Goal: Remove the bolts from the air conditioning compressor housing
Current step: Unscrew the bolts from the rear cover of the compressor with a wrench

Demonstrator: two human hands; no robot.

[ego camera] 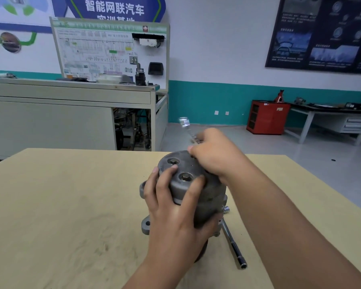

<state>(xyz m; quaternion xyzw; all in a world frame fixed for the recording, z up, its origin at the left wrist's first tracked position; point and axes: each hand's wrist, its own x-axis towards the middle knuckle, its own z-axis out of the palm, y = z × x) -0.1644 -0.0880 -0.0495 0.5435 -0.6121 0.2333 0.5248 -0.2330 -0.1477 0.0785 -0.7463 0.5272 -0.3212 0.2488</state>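
A grey metal compressor housing (208, 190) stands upright on the wooden table (61, 205). Two recessed bolts show in its top face, one at the back left (173, 161) and one nearer me (185, 176). My left hand (175, 213) grips the side of the housing, its fingers curled over the top edge. My right hand (215, 155) sits on the far right of the top face and holds a shiny wrench (187, 127), blurred, whose free end sticks up and to the left. What lies under that hand is hidden.
A socket extension bar (233, 245) lies on the table just right of the housing, beneath my right forearm. Beyond the table stand a grey workbench with a diagram board (111, 53), a red cabinet (267, 116) and another bench at the right.
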